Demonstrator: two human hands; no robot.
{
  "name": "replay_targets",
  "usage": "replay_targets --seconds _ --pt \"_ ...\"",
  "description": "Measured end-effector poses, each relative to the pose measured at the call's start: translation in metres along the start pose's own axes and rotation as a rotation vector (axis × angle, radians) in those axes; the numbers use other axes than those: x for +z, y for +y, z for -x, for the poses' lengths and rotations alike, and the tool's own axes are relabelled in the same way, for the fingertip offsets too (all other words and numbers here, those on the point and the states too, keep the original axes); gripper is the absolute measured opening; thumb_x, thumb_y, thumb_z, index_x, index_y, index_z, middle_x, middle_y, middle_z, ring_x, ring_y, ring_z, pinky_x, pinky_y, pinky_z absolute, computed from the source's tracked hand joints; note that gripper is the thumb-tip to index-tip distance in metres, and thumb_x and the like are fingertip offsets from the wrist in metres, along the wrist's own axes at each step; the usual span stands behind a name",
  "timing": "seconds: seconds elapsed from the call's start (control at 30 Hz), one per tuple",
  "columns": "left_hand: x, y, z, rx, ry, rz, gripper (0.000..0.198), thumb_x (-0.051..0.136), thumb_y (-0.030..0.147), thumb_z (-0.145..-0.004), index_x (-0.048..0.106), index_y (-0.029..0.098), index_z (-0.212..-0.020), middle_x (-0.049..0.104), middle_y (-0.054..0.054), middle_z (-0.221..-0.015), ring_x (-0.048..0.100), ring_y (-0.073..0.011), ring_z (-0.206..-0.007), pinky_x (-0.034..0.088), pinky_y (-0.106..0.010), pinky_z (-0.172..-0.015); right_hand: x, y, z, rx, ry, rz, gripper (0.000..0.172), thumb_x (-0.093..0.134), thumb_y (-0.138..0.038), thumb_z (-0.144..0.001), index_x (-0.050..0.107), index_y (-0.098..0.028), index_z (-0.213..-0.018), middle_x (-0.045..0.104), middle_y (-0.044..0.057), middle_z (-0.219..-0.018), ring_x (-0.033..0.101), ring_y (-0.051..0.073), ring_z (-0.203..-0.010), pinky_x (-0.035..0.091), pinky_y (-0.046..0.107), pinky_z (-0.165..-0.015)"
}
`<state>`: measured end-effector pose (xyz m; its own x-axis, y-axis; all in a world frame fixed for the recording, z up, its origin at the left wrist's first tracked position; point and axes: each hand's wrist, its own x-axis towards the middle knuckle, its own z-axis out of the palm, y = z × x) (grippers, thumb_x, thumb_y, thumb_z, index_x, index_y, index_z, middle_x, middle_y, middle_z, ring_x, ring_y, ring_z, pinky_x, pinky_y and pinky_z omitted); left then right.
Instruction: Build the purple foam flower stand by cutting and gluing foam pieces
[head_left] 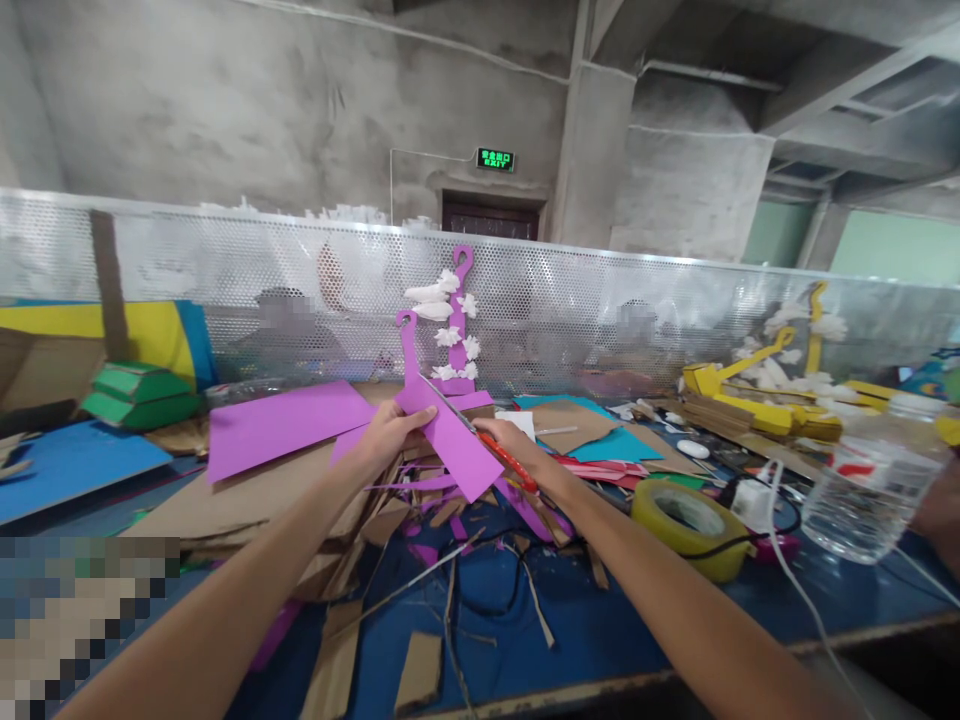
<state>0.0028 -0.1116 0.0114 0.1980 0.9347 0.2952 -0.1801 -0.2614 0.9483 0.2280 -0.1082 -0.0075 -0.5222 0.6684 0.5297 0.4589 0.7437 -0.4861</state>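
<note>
My left hand point(397, 428) pinches a purple sheet point(457, 450), its thumb lying on the face of the sheet. A narrow purple piece with a hooked tip point(407, 340) rises above that hand and looks joined to the sheet. In my right hand point(510, 445) is a pair of scissors point(511, 462) with red-orange handles, the blades lying across the sheet's upper edge. Behind, a purple hook-topped shape point(459, 330) with white tufts stands against the mesh panel. A larger purple sheet point(289, 425) lies left of my left hand.
Cardboard scraps and purple offcuts litter the blue table point(600, 640). To the right are a tape roll point(691, 525), a water bottle point(862, 480), a white cable and yellow cut-outs point(757, 385). A green box shape point(142, 395) and blue board point(75, 465) lie left. A perforated metal panel point(570, 330) stands behind.
</note>
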Motion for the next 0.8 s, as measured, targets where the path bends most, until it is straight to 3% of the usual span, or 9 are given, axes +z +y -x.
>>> replay_targets --seconds 0.3,0.4,0.53,0.6,0.67,0.8 --pt "0.007 -0.001 0.003 -0.031 -0.032 -0.055 0.046 0.086 0.041 -0.066 0.071 0.013 -0.1 0.076 -0.011 -0.087 0.074 -0.0282 -0.082 0.061 -0.044 -0.078 -0.005 -0.014 0.001 0.054 0.148 -0.092 0.039 0.046 -0.053 -0.096 0.05 -0.02 -0.076 0.053 -0.001 -0.066 0.047 0.014 -0.06 0.036 0.025 -0.058" --pt "0.002 -0.003 -0.002 0.022 -0.008 -0.059 0.045 0.084 0.044 -0.067 0.072 0.012 -0.096 0.076 -0.012 -0.09 0.073 -0.0274 -0.082 0.06 -0.042 -0.077 -0.023 -0.012 0.003 0.132 0.264 -0.041 0.039 0.046 -0.055 -0.096 0.057 -0.02 -0.084 0.057 0.0 -0.065 0.052 0.016 -0.059 0.037 0.026 -0.058" --pt "-0.009 -0.005 -0.013 0.121 0.136 -0.067 0.045 0.08 0.049 -0.068 0.072 0.011 -0.091 0.074 -0.01 -0.084 0.068 -0.0224 -0.073 0.055 -0.033 -0.064 -0.058 0.013 0.01 0.291 0.379 0.283 0.033 0.057 -0.05 -0.092 0.065 -0.018 -0.097 0.072 0.01 -0.088 0.066 0.023 -0.08 0.041 0.027 -0.067" --pt "-0.014 -0.004 -0.017 0.189 0.198 -0.126 0.041 0.077 0.049 -0.069 0.072 0.012 -0.087 0.073 -0.007 -0.08 0.065 -0.0199 -0.07 0.051 -0.029 -0.061 -0.073 0.032 0.016 0.455 0.336 0.495 0.033 0.06 -0.044 -0.091 0.067 -0.017 -0.106 0.074 0.015 -0.095 0.069 0.026 -0.085 0.041 0.028 -0.067" --pt "-0.017 -0.001 -0.018 0.262 0.259 -0.213 0.035 0.077 0.044 -0.068 0.07 0.014 -0.085 0.071 -0.005 -0.078 0.063 -0.0182 -0.07 0.049 -0.028 -0.061 -0.082 0.052 0.022 0.63 0.212 0.634 0.032 0.057 -0.041 -0.092 0.068 -0.017 -0.109 0.075 0.016 -0.096 0.071 0.026 -0.088 0.041 0.027 -0.068" --pt "-0.021 0.004 -0.015 0.325 0.314 -0.235 0.031 0.076 0.036 -0.07 0.065 0.019 -0.094 0.068 0.0 -0.08 0.064 -0.017 -0.072 0.048 -0.026 -0.062 -0.078 0.078 0.033 0.807 -0.012 0.779 0.029 0.061 -0.038 -0.09 0.072 -0.014 -0.101 0.075 0.018 -0.101 0.072 0.027 -0.095 0.042 0.026 -0.067"
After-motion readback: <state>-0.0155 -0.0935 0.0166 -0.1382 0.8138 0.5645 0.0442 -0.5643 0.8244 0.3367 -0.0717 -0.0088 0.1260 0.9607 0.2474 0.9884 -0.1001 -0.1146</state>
